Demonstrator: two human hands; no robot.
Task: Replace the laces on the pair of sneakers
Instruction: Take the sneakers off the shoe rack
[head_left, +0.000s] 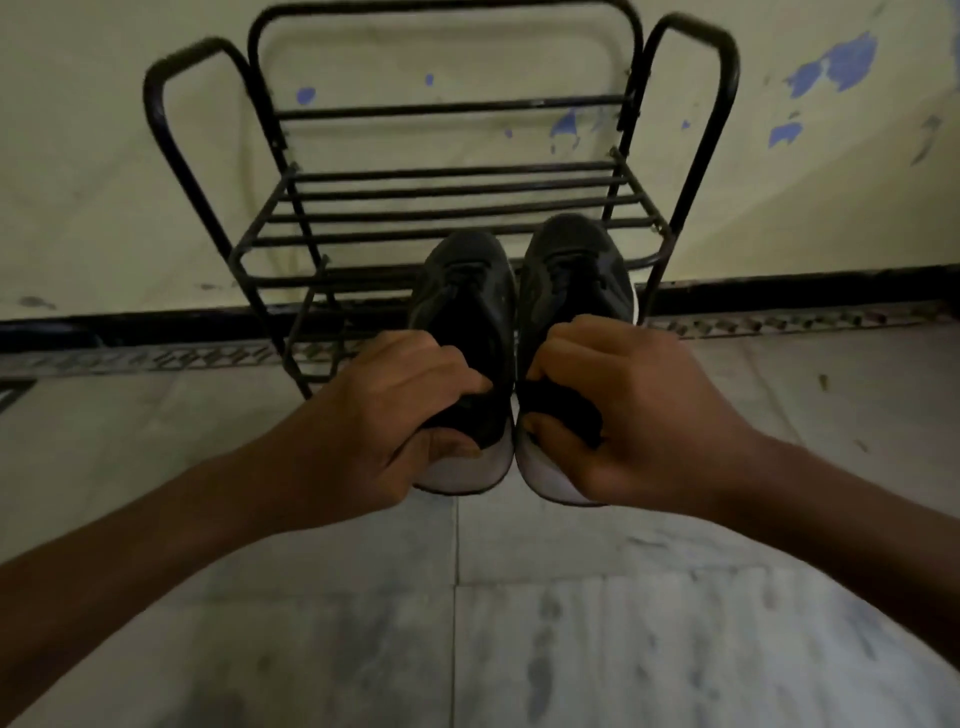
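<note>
Two black sneakers with white soles are held side by side, toes pointing away from me, in front of a shoe rack. My left hand (395, 415) grips the heel of the left sneaker (467, 306), fingers curled into its opening and thumb under the collar. Around the heel of the right sneaker (571, 270) my right hand (634, 410) holds in the same way. Dark laces run over both tongues; the dim light hides their detail. The white heels touch each other.
A black metal shoe rack (447, 192) with bare slatted shelves stands against a cream wall (78, 182) with blue patches of peeled paint. A dark skirting strip and patterned border run along the wall's foot. Grey marble floor tiles (519, 623) spread below my arms.
</note>
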